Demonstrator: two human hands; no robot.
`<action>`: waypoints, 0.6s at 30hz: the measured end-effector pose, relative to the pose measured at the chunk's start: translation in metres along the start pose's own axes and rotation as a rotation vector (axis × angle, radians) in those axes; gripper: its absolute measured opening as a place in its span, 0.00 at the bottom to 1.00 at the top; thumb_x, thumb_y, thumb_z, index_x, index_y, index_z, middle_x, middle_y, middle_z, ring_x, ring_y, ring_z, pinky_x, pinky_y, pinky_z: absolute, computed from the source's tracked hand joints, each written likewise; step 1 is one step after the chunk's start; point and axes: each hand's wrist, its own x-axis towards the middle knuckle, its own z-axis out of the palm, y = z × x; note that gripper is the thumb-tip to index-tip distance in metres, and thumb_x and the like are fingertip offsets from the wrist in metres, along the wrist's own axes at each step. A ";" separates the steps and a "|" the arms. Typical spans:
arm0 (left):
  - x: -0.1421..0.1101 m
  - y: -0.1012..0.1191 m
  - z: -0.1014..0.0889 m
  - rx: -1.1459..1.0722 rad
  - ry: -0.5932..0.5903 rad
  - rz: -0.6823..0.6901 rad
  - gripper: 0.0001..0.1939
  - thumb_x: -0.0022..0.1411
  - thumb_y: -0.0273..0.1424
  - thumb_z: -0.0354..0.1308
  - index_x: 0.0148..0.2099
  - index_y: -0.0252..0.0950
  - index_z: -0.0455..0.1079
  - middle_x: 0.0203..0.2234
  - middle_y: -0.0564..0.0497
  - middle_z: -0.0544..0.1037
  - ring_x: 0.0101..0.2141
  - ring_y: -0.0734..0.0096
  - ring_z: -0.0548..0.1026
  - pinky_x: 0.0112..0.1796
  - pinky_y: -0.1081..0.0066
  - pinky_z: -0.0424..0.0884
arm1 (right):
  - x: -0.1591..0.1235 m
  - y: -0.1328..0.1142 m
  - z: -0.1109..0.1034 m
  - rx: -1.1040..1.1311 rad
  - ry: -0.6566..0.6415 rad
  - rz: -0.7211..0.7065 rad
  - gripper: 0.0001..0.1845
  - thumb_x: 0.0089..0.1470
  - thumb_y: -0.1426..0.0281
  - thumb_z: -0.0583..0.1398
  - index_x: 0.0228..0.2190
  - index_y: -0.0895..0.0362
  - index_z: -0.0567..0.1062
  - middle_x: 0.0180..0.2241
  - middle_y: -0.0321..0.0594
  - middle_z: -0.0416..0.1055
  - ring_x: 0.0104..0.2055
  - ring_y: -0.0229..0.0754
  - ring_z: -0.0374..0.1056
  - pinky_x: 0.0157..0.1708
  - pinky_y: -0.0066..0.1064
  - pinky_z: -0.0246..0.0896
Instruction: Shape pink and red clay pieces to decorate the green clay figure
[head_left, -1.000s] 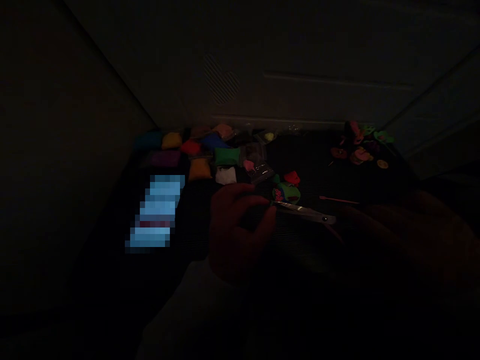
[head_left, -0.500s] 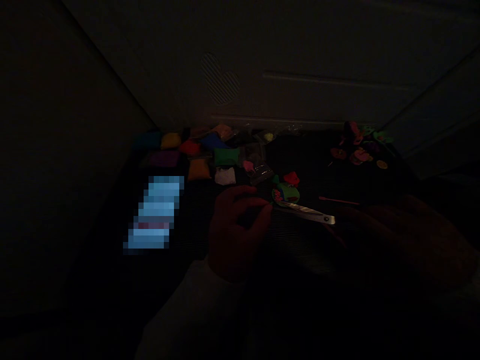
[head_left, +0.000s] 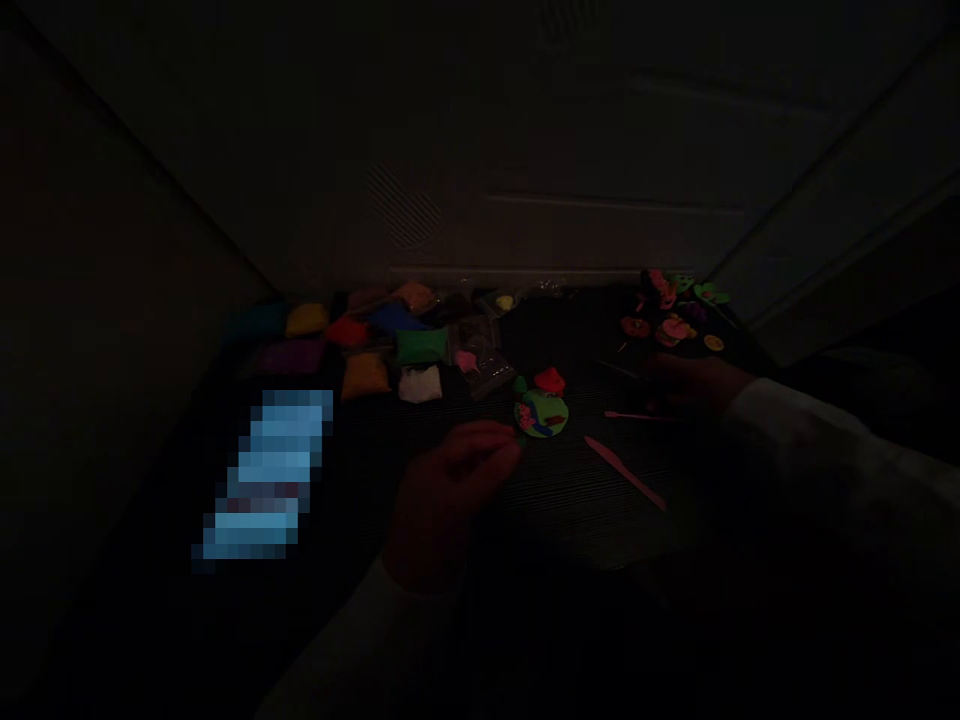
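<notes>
The scene is very dark. My left hand [head_left: 450, 490] hovers over the dark ribbed mat [head_left: 570, 500] with its fingers curled and pinched together; what they hold, if anything, is hidden. Its fingertips are just left of a green clay disc [head_left: 541, 412] with red and blue bits on it. A red clay lump [head_left: 550, 380] sits behind the disc. My right hand [head_left: 697, 378] reaches out to the far right, just above a thin pink stick [head_left: 637, 415]. Its fingers are too dim to read. A pink modelling tool [head_left: 626, 472] lies on the mat between the hands.
Several coloured clay packets [head_left: 360, 345] lie at the back left. Small clay figures [head_left: 675, 315] stand at the back right. A lit, blurred screen [head_left: 262, 470] lies on the left. A wall with a skirting board closes off the back.
The scissors that my right hand held near my left hand's fingertips are out of sight. My right hand has moved away to the far right. The camera has tilted, shifting everything down and left.
</notes>
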 end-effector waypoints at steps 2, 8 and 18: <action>0.001 0.001 0.000 -0.044 -0.025 -0.063 0.09 0.44 0.37 0.60 0.30 0.39 0.73 0.36 0.51 0.74 0.37 0.68 0.70 0.40 0.68 0.64 | 0.011 0.001 -0.004 -0.007 -0.045 -0.027 0.21 0.43 0.58 0.57 0.40 0.53 0.65 0.33 0.38 0.70 0.33 0.40 0.67 0.29 0.28 0.60; 0.005 -0.007 0.008 -0.379 -0.088 -0.236 0.12 0.43 0.36 0.61 0.33 0.36 0.72 0.31 0.49 0.76 0.34 0.68 0.72 0.35 0.67 0.66 | 0.028 -0.005 -0.005 -0.110 -0.013 -0.125 0.13 0.41 0.62 0.58 0.31 0.56 0.67 0.29 0.39 0.68 0.29 0.39 0.65 0.26 0.28 0.58; 0.003 -0.007 0.016 -0.622 -0.131 -0.320 0.05 0.44 0.33 0.61 0.28 0.39 0.72 0.26 0.54 0.75 0.29 0.75 0.71 0.32 0.71 0.68 | 0.016 -0.018 -0.010 -0.109 0.138 -0.278 0.12 0.50 0.65 0.52 0.32 0.57 0.72 0.33 0.41 0.67 0.33 0.40 0.64 0.33 0.34 0.60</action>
